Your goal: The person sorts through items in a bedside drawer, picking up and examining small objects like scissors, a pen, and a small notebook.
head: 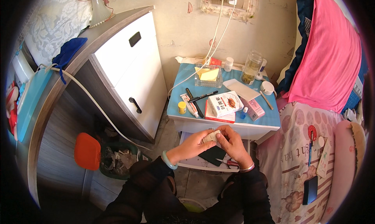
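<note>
Both of my hands meet over a pulled-out drawer (199, 162), holding one small whitish box or bottle (210, 137) that bears print. My left hand (192, 145) grips its left side, with a pale green bangle on the wrist. Around the right end curl the fingers of my right hand (234, 143), covering part of it. Below them in the drawer lie a dark flat item (213, 155) and scissors with red handles (231, 163). Just beyond stands a small table with a blue top (175, 90), carrying a white printed carton (225, 104) on a red-and-white box (219, 116).
On the table are a glass dish (208, 82) with yellow paper, a glass jar (252, 67), a tube (189, 105), pens and small bottles. White cables (216, 41) hang from the wall socket. A bin (120, 159) stands left; a phone (310, 190) lies on the bed (272, 153).
</note>
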